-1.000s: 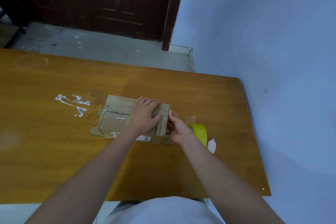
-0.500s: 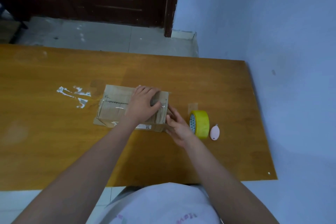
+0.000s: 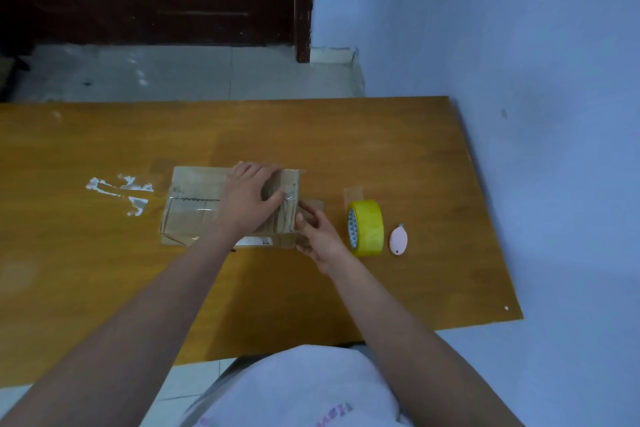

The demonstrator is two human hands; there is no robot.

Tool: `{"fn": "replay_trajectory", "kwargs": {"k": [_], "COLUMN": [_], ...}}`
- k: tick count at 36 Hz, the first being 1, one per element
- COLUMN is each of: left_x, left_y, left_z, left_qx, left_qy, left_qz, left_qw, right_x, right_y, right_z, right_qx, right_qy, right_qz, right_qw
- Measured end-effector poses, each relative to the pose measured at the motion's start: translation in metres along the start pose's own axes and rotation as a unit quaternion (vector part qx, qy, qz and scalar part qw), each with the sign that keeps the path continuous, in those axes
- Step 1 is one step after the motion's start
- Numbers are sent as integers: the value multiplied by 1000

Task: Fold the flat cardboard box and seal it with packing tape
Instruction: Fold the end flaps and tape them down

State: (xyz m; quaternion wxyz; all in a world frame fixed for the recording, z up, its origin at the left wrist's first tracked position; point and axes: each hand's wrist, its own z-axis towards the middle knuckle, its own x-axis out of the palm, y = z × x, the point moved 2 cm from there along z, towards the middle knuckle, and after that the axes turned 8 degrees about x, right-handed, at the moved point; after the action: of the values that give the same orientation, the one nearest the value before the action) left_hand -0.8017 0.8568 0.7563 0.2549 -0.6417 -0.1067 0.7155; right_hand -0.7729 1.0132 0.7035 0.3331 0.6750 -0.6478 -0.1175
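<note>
My left hand (image 3: 247, 199) lies flat on top of the box (image 3: 194, 208), fingers spread and pressing the flaps down near the right end, thumb stretched toward the clear tape there. My right hand (image 3: 320, 236) is at the box's right side, fingers fairly straight against the end; whether it pinches a tape tail I cannot tell. The box sits on the table (image 3: 381, 149) right in front of me, already folded into shape, with shiny tape running along the top seam. A flap (image 3: 313, 204) juts out at the right end, so I judge that end is not yet sealed, and it probably needs smoothing or another strip. The tape roll (image 3: 369, 227) stands on edge just right of my right hand, and a small pink cutter (image 3: 398, 240) lies just beyond it, both within easy reach. White residue (image 3: 119, 189) marks the table left of the box. Nothing blocks the work.
</note>
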Motion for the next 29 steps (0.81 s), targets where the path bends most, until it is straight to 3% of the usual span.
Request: {"fn": "replay_trajectory", "kwargs": {"k": [8,13,24,29], "left_x": [-5,-6,-13,-25], "left_y": [-4,-4,7,13], "left_z": [0,-1,-9,-20], "left_qx": [2,-3,29,46], "left_qy": [-2,3,43,91], "left_qz": [-5,-13,-41,-71], "left_qw": [1000,1000,998,992], "right_x": [-6,3,8,3], "right_y": [30,55,55,46], "right_z": [0,7,3,2], "right_qx": [-2,-109,-132,-151], "right_qy": [-21,-120,6,18], "right_qz": [35,-21,-118,-178], "right_qw": [999,987,984,972]}}
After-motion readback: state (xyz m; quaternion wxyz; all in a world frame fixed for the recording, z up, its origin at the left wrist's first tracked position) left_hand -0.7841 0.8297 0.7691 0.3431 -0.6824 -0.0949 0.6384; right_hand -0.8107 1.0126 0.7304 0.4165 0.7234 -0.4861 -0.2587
